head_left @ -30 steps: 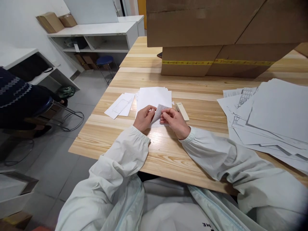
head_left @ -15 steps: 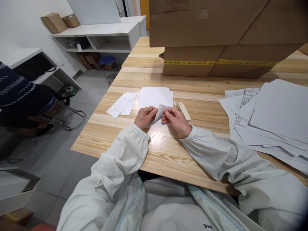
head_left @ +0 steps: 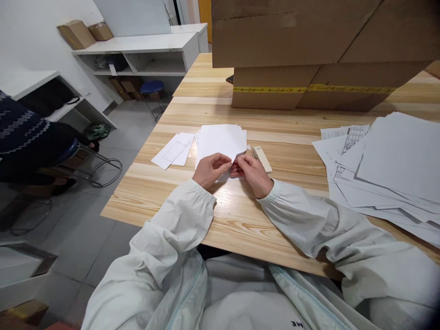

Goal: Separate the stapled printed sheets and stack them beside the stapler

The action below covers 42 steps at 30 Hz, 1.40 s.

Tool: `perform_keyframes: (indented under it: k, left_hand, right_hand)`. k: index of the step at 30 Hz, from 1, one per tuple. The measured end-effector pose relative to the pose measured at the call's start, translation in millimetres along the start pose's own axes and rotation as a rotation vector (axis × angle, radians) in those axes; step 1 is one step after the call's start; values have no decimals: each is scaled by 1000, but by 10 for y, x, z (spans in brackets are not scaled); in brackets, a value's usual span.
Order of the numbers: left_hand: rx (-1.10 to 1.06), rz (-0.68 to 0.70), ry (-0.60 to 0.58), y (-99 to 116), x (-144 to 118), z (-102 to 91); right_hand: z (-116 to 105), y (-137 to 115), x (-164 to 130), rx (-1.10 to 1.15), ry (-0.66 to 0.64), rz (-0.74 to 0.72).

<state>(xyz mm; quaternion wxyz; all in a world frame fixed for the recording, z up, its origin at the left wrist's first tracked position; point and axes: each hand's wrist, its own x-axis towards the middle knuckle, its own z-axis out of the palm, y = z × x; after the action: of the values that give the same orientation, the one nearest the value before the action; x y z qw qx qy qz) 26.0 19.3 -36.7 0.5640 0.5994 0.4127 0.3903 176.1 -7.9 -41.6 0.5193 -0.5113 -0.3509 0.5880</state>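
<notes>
A stack of white paper sheets (head_left: pixel 220 137) lies on the wooden table in front of me. My right hand (head_left: pixel 252 172) pinches the curled near right corner of a sheet between thumb and fingers. Close beside it, my left hand (head_left: pixel 213 168) has its thumb and forefinger together at the sheet's near edge; the exact grip is partly hidden. Two small white slips (head_left: pixel 173 149), one with a drawn outline, lie left of the stack. Right of it rests a long cream-coloured object (head_left: pixel 261 159), its kind unclear.
Loose printed papers (head_left: pixel 388 169) are piled at the right. Large cardboard boxes (head_left: pixel 275 87) stand stacked across the table's far side. A dark phone-like object (head_left: pixel 230 79) shows beside them. At the left, a seated person (head_left: pixel 24 133) and a blue stool (head_left: pixel 152 87) are beyond the table edge.
The folded-up printed flap between my hands has turned down, so its print no longer shows. My left fingers have moved right, closer to my right hand.
</notes>
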Motion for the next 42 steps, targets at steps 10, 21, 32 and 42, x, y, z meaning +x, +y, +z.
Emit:
perform_keyframes:
  k: [10,21,32,42]
  left_hand:
    - [80,22,41,16,39,-40]
    - [65,23,31,-7,50,-59]
    - [8,11,-52,-38,16,-34]
    - [348,156,102,-94,-36,-8]
  right_hand:
    - [-9,-13,8,-3,2,26]
    - [0,-11,9,4,11,28]
    - [-8,0,10,3,-8,10]
    - [-35,41,-24,-97,52,-182]
